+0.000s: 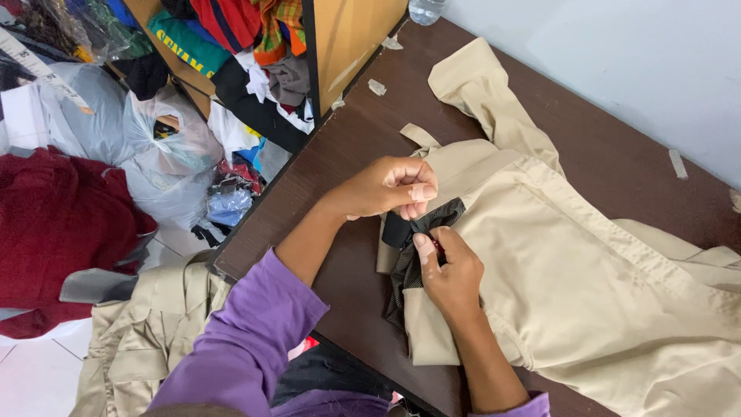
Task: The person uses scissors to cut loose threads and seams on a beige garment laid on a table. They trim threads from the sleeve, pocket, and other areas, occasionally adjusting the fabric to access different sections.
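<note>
Clothes fill the left of the scene: a dark red knitted garment (54, 232) lies heaped on the floor, with a knotted white plastic bag (166, 154) just beyond it and a grey bag (81, 116) further left. Nearer, at the bottom left, a second beige garment (143, 340) lies crumpled below the table edge. Further back, a wooden shelf (347, 38) holds piled colourful clothing (239, 31), some spilling down toward the floor.

Moving right, the dark brown table (340, 154) runs diagonally across the view. The person's arms, in purple sleeves (239, 340), come up from the near edge. The left hand (390, 188) is curled closed, its fingertips pinching the edge of a black patch (413, 247) with a fine dotted weave that sits on the beige fabric. The right hand (451, 270), just near of it, is also closed, thumb and fingers pinching something small and reddish against the same patch; what that small thing is cannot be made out. The two hands nearly touch.

Under and to the right of them spreads a beige shirt (587, 286), lying flat and covering most of the right of the table, one sleeve reaching toward the far wall. Scraps of tape (377, 86) dot the tabletop, and the base of a clear plastic bottle (424, 9) stands at the far edge beside the white wall (617, 62).
</note>
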